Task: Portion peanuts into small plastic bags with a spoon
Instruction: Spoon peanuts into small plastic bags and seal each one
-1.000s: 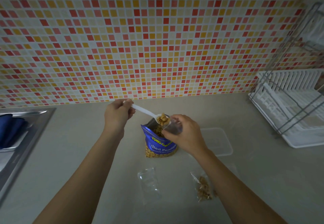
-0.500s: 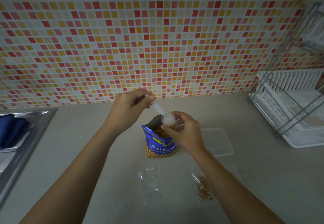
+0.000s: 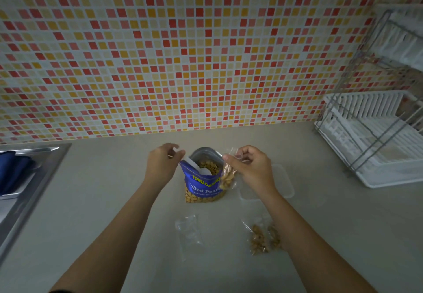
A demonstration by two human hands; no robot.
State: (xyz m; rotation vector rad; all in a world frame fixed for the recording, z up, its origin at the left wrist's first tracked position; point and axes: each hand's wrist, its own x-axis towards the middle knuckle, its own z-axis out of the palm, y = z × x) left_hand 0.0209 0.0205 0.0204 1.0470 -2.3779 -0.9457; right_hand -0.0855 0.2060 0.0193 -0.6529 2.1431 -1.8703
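Note:
An open blue bag of salted peanuts (image 3: pixel 201 186) stands on the counter between my hands. My left hand (image 3: pixel 163 164) pinches the handle of a white plastic spoon (image 3: pixel 198 168), whose bowl rests inside the bag on the peanuts. My right hand (image 3: pixel 253 166) holds a small clear plastic bag (image 3: pixel 227 177) by its top edge. It hangs at the big bag's right rim with peanuts in its lower part. An empty small bag (image 3: pixel 189 233) lies flat nearer to me. To its right lie filled small bags (image 3: pixel 259 239), partly hidden by my right forearm.
A clear plastic lid (image 3: pixel 285 184) lies on the counter behind my right wrist. A white dish rack (image 3: pixel 377 146) fills the right side. A steel sink (image 3: pixel 29 178) with a blue cloth (image 3: pixel 11 173) is at the left. The tiled wall runs along the back.
The spoon went from heaped with peanuts above the small bag, tipped into it, then down into the blue bag. The small bag now hangs from my right hand with peanuts inside.

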